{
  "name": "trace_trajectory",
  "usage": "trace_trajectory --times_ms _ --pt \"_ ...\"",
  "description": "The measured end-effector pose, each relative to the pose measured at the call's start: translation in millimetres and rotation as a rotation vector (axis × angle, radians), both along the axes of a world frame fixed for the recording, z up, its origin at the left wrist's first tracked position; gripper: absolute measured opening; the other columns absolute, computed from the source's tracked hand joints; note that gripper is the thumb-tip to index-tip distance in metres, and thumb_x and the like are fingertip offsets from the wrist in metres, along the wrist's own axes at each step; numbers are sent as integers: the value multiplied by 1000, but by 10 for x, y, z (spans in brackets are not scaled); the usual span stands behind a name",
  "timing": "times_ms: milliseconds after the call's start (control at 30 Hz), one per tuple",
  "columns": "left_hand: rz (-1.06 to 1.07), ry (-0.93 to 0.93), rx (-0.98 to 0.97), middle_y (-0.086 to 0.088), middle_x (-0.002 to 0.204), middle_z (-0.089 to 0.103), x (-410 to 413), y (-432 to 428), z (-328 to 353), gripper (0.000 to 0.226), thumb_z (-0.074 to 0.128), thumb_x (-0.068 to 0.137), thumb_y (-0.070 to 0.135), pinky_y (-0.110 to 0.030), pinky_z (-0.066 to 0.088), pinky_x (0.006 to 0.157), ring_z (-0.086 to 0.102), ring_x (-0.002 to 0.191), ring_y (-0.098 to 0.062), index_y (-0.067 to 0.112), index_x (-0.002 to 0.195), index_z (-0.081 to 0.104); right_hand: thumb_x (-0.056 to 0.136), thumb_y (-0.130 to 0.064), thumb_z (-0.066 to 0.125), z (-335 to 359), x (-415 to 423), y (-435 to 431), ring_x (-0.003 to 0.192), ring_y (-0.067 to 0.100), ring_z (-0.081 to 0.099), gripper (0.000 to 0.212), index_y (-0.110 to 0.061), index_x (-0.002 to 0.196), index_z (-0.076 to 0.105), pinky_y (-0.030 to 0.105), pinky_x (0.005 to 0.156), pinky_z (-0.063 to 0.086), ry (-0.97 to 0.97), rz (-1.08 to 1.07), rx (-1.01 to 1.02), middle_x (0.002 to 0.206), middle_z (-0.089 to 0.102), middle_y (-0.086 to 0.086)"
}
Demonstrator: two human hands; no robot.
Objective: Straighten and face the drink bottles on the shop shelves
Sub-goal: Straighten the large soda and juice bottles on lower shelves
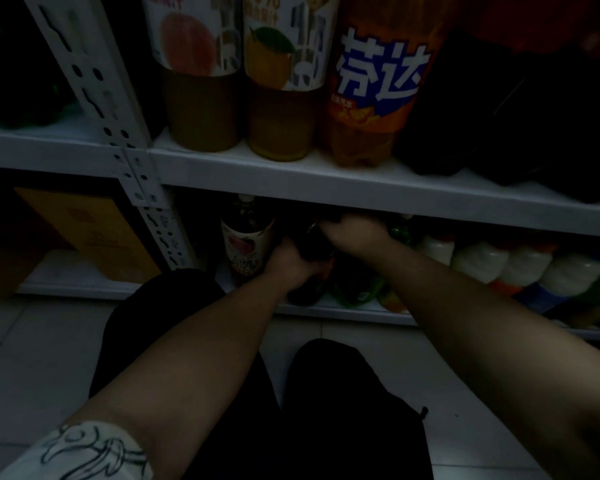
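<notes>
Dark bottle (308, 291), bottom shelf (326, 311)

— Can you read the dark bottle (310, 247) down on the bottom shelf?
— No. The left hand (291, 266) and right hand (352, 233) cover most of it, shadow takes the rest, and the right fingertips vanish under the shelf edge (430, 206).
— And above?
— The juice bottles (201, 64) and orange soda (378, 81) are cut off by the top edge; the dark shapes (499, 116) beside them are too dim to make out

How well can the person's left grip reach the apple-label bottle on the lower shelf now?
Probably yes: the apple-label bottle stands right beside the left grip, nothing between them. That grip holds a dark bottle, though, and must release it first.
</notes>
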State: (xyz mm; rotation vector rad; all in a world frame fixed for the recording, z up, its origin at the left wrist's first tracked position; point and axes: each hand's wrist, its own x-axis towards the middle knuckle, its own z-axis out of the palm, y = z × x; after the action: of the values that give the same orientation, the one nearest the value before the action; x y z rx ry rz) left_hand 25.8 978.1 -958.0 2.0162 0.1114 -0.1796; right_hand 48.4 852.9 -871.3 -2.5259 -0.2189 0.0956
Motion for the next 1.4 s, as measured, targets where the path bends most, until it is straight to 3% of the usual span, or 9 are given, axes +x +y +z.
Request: trace_trajectory --times_ms 67,167,400,600,800,933,1100,1300,1400 --pt "-46 38 -153 -7 135 53 6 83 1 84 87 65 21 -39 43 104 51 123 -22 12 137 45 90 -37 59 4 16 -102 129 23 40 54 -21 139 42 17 95 26 181 11 165 144 42 8" --pt "-91 68 -238 -6 137 52 -17 184 -1 81 83 70 14 -41 42 105 50 124 -21 14 140 42 89 -38 61 1 62 -194 127 21 43 53 -23 137 45 12 88 25 161 -7 123 141 46 6" --pt "-88 -88 101 -14 144 42 -33 277 -1 48 49 96 9 -11 21 95 37 134 -28 6 142 37 80 -55 63 -74 -10 -37 120 28 48 68 -20 137 45 35 97 40 -79 -111 -13 131 54 8" --pt "-145 -4 101 -15 145 42 -68 160 45 47 49 97 17 -31 28 110 39 133 -30 7 142 38 89 -53 51 -119 95 -93 132 27 37 63 -23 142 37 33 109 27 -94 38 -179 144 42 7" --pt "-171 -9 83 -13 142 46 -115 214 47 48 54 95 19 -6 24 85 42 120 -15 10 140 43 86 -46 61 -128 89 -135 124 29 43 65 -17 140 40 32 104 32 -87 -15 -30 137 48 10" --pt "-236 -8 152 -11 137 51 -161 289 87 48 59 91 19 -11 30 85 45 111 -11 13 137 47 91 -40 56 -93 -178 -223 101 34 58 46 -7 122 55 28 76 41 -252 -5 -113 113 62 17" --pt "-235 -74 323 -12 119 64 -204 281 132 36 60 88 17 -21 39 80 58 109 -26 9 124 58 89 -17 53 -159 -766 -930 88 28 57 22 -4 105 61 29 71 40 -606 -165 -41 99 59 14" --pt "-243 -79 480 -4 116 68 -330 13 126 28 61 86 22 -24 44 90 60 109 -22 15 112 70 82 -61 55 66 -460 -1066 94 30 59 58 -10 109 57 33 70 47 -139 -290 -298 99 60 12" --pt "-237 -46 386 -4 115 68 -378 -175 85 31 63 85 21 -20 42 88 61 107 -20 14 114 68 86 -56 55 94 -238 -994 91 29 61 51 -9 106 61 30 64 42 -19 -254 -228 90 62 11"
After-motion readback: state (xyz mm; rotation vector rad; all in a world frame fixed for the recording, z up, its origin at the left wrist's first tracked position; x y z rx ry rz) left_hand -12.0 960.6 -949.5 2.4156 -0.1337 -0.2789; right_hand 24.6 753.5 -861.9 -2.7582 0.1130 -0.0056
